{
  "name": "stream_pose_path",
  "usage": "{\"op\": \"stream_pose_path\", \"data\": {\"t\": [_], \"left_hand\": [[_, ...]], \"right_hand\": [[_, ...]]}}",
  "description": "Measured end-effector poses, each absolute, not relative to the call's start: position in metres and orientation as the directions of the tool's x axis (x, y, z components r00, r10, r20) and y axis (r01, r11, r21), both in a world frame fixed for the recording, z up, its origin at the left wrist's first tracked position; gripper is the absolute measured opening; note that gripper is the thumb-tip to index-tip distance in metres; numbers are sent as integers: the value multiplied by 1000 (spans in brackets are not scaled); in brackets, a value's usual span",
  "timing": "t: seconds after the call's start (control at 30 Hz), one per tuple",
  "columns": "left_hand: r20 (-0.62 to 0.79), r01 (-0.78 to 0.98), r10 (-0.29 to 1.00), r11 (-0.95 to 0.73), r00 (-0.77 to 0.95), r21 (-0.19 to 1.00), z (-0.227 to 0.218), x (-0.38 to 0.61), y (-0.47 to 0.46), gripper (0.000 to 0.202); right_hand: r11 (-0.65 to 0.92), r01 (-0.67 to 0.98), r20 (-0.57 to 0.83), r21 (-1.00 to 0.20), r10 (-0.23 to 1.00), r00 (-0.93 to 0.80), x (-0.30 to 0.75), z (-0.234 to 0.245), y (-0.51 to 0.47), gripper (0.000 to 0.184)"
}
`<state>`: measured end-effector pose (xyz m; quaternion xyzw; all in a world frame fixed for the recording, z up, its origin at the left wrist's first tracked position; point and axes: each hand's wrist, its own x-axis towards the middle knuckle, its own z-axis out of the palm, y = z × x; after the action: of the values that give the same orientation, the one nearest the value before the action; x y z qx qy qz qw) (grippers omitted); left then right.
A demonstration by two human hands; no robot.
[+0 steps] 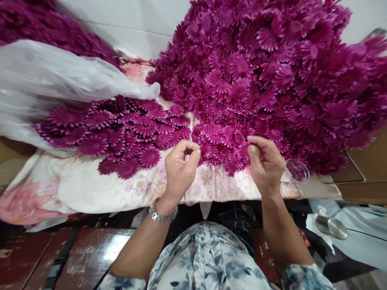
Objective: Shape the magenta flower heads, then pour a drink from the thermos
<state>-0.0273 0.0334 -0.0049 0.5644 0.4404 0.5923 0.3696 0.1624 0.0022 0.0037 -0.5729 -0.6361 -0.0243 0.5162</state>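
Observation:
My left hand [181, 167], with a metal watch [162, 212] at the wrist, is closed in a pinch at the front edge of the purple flowers. What its fingertips hold, if anything, I cannot make out. To the right, the thumb and forefinger of my right hand [267, 165] are pinched on a purple artificial flower head [243, 151], and purple also shows between the fingers. Flat, layered flower heads [145, 125] lie to the left of my left hand. Behind both hands rises a large heap of loose flower heads [242, 68].
White plastic bagging [66, 76] lies over flowers at the left. A stained floral cloth [99, 189] covers the work surface. Beside my right wrist sits a clear round dish [298, 170]. A metal cylinder [331, 226] lies lower right, and cardboard [369, 161] stands at the right edge.

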Motion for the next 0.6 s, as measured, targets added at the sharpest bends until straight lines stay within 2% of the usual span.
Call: {"op": "stream_pose_path", "data": {"t": [0.07, 0.13, 0.2, 0.27, 0.33, 0.4, 0.5, 0.6], "left_hand": [[488, 215, 869, -463, -81, 860, 6, -16, 56, 9], [587, 371, 809, -533, -40, 760, 12, -3, 79, 11], [605, 524, 788, -566, 116, 636, 10, 8, 97, 14], [548, 654, 786, -578, 285, 488, 3, 14, 108, 17], [477, 733, 790, -577, 386, 362, -5, 17, 113, 20], [444, 749, 781, -591, 439, 299, -10, 17, 113, 23], [465, 726, 765, -613, 446, 311, -8, 15, 112, 27], [549, 708, 748, -612, 372, 353, 2, 14, 107, 32]], "right_hand": [[309, 874, 758, -374, 645, 97, 170, 9, 23, 20], [211, 951, 708, -226, 706, 12, 174, 8, 39, 22], [91, 990, 586, -112, 810, -8, 174, 3, 45, 22], [8, 999, 482, -49, 876, 17, 173, -1, 45, 22], [-9, 999, 444, -36, 896, 24, 172, -3, 40, 22], [23, 997, 455, -69, 891, 11, 174, -2, 36, 24], [80, 983, 554, -166, 832, 26, 180, 2, 30, 29], [164, 962, 714, -220, 699, 44, 184, 4, 19, 28]]}}
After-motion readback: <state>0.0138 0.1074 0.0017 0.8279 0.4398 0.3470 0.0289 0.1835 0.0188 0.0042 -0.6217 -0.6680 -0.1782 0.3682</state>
